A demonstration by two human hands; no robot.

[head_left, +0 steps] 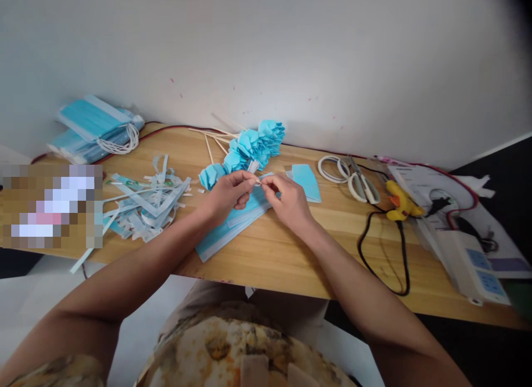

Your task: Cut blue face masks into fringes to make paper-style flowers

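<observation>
Flowers behind left hand, scraps, scissors

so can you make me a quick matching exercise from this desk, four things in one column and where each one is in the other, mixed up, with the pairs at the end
Things
1. yellow glue gun with a black cord
2. blue flowers on thin wooden sticks
3. tangled heap of pale cut strips
4. small, thin, pale piece

Places
A. on the left part of the wooden table
B. at the fingertips of the left hand and the right hand
C. right of the white-handled scissors
D. just beyond the hands, toward the pale wall

Pairs: 1-C, 2-D, 3-A, 4-B
</observation>
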